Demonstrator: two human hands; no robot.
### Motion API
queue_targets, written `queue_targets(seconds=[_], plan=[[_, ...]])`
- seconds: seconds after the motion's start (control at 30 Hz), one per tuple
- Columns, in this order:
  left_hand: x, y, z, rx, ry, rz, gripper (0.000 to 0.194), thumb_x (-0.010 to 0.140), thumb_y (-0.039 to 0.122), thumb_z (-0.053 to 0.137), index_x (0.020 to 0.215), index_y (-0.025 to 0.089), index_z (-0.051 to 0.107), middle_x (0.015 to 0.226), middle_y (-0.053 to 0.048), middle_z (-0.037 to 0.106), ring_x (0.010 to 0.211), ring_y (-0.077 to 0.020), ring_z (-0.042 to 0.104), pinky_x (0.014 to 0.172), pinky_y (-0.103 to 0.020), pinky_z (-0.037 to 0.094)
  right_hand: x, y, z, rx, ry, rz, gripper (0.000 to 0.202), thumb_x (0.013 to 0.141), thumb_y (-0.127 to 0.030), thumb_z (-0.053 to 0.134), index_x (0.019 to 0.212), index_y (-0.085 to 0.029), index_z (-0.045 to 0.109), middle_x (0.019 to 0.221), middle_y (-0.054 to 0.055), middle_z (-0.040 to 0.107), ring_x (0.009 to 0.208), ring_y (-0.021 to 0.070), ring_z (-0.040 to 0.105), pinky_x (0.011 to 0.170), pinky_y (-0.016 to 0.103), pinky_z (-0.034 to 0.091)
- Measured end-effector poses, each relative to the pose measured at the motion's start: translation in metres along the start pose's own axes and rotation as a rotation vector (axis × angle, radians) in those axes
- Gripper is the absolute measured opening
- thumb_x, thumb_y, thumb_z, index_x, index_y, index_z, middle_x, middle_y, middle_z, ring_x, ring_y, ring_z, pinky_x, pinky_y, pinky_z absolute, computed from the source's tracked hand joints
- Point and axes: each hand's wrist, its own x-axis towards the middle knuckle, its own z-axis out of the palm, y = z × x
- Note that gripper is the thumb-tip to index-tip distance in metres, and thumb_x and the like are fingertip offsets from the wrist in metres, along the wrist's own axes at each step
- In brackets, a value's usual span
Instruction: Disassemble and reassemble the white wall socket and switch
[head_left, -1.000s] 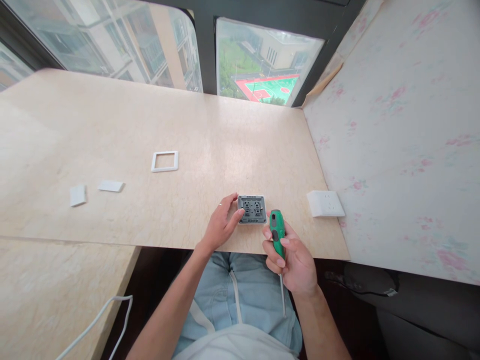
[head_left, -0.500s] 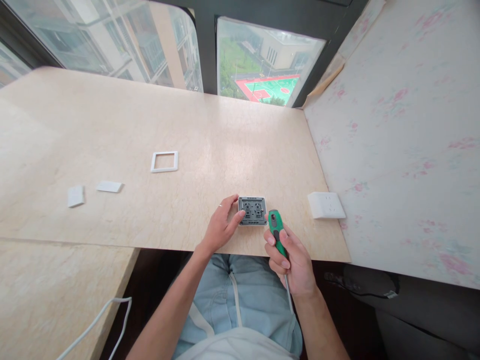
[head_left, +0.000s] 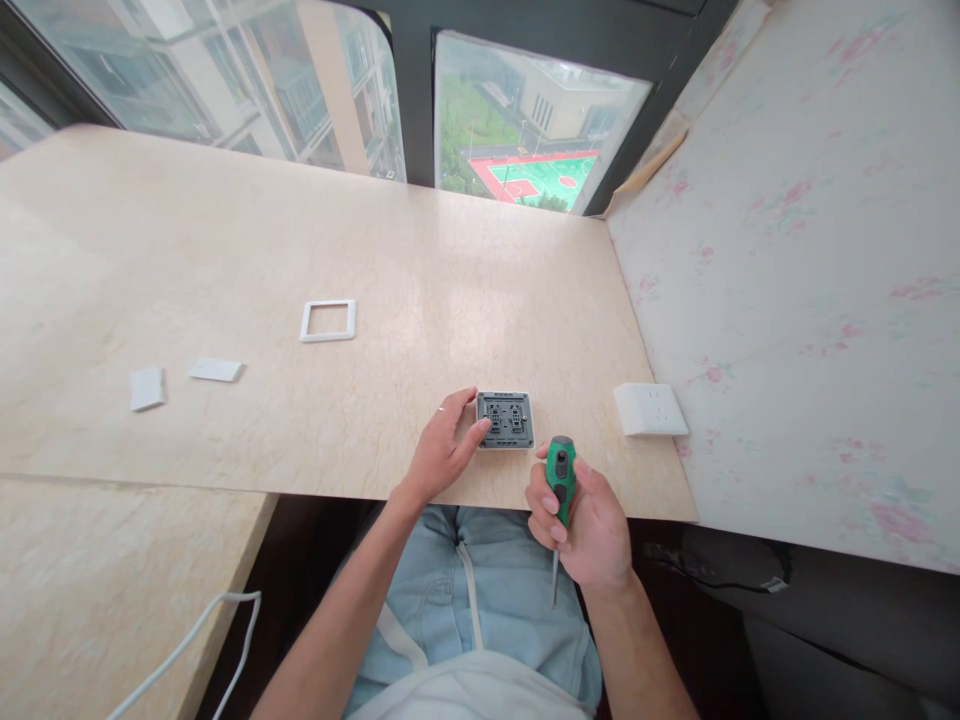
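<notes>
My left hand (head_left: 448,445) grips the left side of a wall switch base (head_left: 510,425), its thumb on the dark grey face and its fingers along the far left edge. The base lies on the tabletop in a white housing, with two black switch mechanisms and a screw showing. Just right of it and nearer me, my right hand (head_left: 581,515) is closed around a screwdriver (head_left: 561,475) with a green and black handle. The handle's butt end points up and away from me; the metal shaft points down toward my lap.
A white rectangular frame (head_left: 328,321) lies on the table (head_left: 420,260) at centre left. Two white switch rockers, one (head_left: 216,370) beside the other (head_left: 147,389), lie farther left. A wall socket (head_left: 651,410) juts out at right. A white cable (head_left: 187,640) hangs at lower left.
The screwdriver has turned in my right hand: its handle stands more upright and lower, and the shaft tip has swung left. My left hand and the switch base hold still.
</notes>
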Motion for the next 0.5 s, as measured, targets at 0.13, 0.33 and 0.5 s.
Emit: queue_targets(seconds=[0.13, 0.33, 0.5], plan=[[0.0003, 0.0009, -0.0003, -0.005, -0.006, 0.0, 0.043, 0.099, 0.042, 0.052, 0.138, 0.022, 0.048, 0.137, -0.014, 0.058, 0.125, -0.0254, 0.059, 0.108, -0.047, 0.047, 0.0005, -0.0012, -0.0023, 0.035, -0.009, 0.034, 0.025, 0.088, -0.047, 0.054, 0.093, -0.023, 0.063, 0.056, -0.007, 0.047, 0.038, 0.0058, 0.023, 0.03, 0.013, 0.026], [0.0001, -0.0008, 0.0006, 0.006, 0.004, 0.012, 0.043, 0.099, 0.043, 0.052, 0.137, 0.022, 0.048, 0.136, -0.014, 0.059, 0.124, -0.0258, 0.059, 0.107, -0.047, 0.048, 0.0002, -0.0017, -0.0041, 0.012, -0.027, 0.073, 0.024, 0.084, -0.045, 0.054, 0.093, -0.023, 0.061, 0.057, -0.006, 0.05, 0.038, 0.0056, 0.024, 0.03, 0.012, 0.026], [0.0001, -0.001, 0.0007, 0.001, -0.001, 0.003, 0.043, 0.099, 0.042, 0.053, 0.137, 0.023, 0.048, 0.136, -0.013, 0.059, 0.124, -0.0253, 0.059, 0.107, -0.047, 0.047, 0.0011, -0.0014, -0.0033, 0.0, -0.032, 0.072, 0.023, 0.084, -0.043, 0.053, 0.093, -0.024, 0.061, 0.059, -0.005, 0.05, 0.04, 0.0058, 0.025, 0.03, 0.012, 0.026]])
